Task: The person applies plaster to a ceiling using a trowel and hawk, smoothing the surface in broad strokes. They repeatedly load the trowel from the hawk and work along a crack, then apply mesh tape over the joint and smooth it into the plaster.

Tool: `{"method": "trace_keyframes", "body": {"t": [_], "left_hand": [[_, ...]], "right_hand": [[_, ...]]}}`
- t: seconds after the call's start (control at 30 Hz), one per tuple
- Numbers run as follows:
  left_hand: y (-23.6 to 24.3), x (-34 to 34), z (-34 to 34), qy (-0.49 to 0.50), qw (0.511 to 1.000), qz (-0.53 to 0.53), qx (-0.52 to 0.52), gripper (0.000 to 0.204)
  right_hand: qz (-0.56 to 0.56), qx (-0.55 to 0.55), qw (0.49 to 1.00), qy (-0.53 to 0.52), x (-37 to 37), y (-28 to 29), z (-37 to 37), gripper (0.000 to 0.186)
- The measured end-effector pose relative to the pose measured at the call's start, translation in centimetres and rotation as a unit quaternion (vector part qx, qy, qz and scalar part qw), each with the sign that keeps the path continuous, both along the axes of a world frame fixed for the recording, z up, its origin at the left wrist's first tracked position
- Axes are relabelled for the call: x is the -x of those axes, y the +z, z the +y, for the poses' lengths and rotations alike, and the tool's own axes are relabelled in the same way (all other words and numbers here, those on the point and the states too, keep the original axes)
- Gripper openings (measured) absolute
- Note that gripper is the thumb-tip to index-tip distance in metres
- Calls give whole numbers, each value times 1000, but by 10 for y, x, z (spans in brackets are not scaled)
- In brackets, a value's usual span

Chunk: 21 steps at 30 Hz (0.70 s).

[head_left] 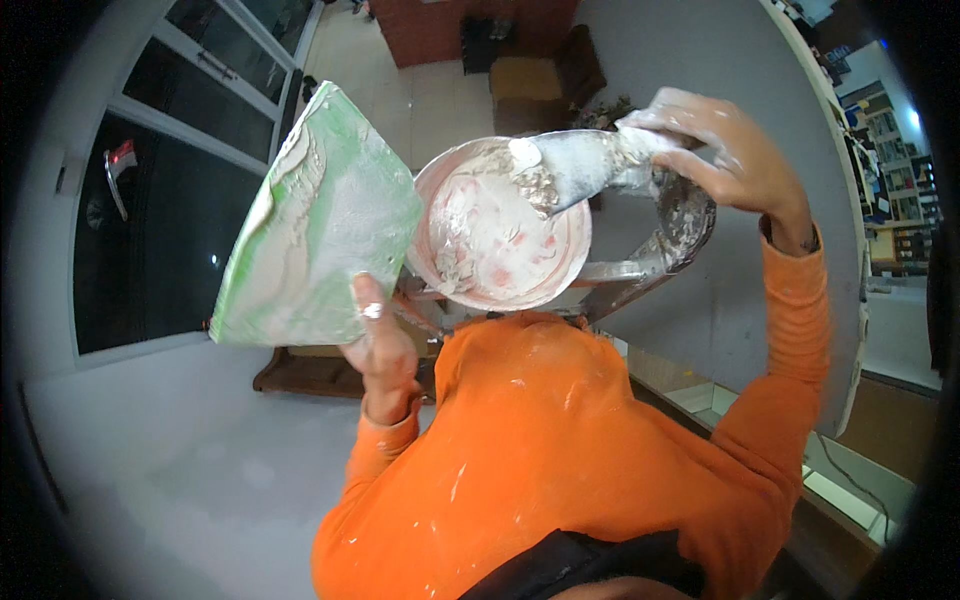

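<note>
Plaster board [315, 225] sits tilted in left hand [385, 350], fingers clamped on its lower edge (catching mix), right hand [725, 150] fingers clamped round trowel [575, 170] w/ blade over pink bowl [500, 225].

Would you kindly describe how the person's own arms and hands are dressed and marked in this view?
Both arms wear long bright orange sleeves flecked with white plaster. The left hand is bare, smeared white, with a pale blob on the thumb. The right hand is bare too, heavily dusted white, with a dark band at the wrist.

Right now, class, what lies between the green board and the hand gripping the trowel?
In the head view, the pink bucket of white plaster sits between the green board and the right hand; the trowel blade reaches into it.
</note>
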<state>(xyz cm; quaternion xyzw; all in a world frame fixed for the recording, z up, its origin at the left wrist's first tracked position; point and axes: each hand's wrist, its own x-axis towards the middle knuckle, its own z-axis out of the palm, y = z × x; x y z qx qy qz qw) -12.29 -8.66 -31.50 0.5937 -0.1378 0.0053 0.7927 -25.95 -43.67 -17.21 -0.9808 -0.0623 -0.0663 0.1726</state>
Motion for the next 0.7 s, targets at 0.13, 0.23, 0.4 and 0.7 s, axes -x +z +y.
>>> {"method": "trace_keyframes", "body": {"t": [0.13,0.23,0.4,0.7], "left_hand": [[47,-31,1,-96,994,-29,-45,39],[78,-45,-11,-202,978,43,19,38],[106,-57,-45,-357,915,188,13,38],[162,-49,-190,-619,747,140,-197,50]], "right_hand": [[-54,-84,991,-89,47,15,16,37],[-147,-122,974,-121,79,22,32,38],[-225,-302,893,-246,147,16,61,49],[-540,-434,688,-215,193,-8,135,62]]}}
